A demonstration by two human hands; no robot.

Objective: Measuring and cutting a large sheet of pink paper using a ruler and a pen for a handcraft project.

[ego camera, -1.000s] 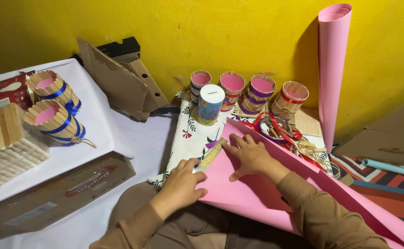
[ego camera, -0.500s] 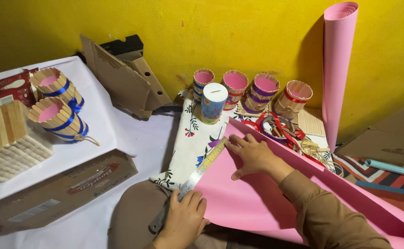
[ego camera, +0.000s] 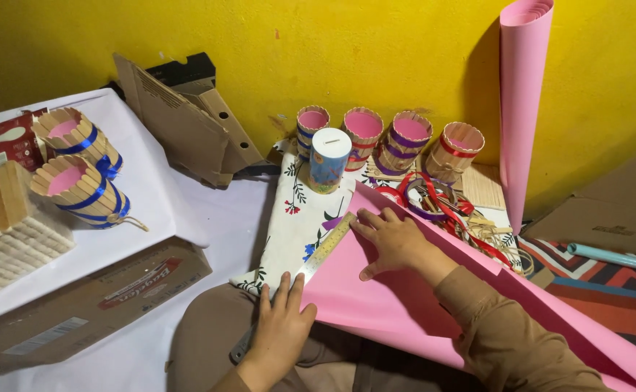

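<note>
Now the right hand (ego camera: 398, 243) lies flat, fingers spread, on the pink paper (ego camera: 405, 305) near its upper edge, while the left hand (ego camera: 283, 327), unclenched, presses the ruler (ego camera: 325, 250) along the paper's left edge over the flowered cloth (ego camera: 292, 225).

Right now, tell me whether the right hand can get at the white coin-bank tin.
Probably yes: the right hand lies flat on the pink paper, and the coin-bank tin stands just beyond its fingertips with nothing between.
</note>
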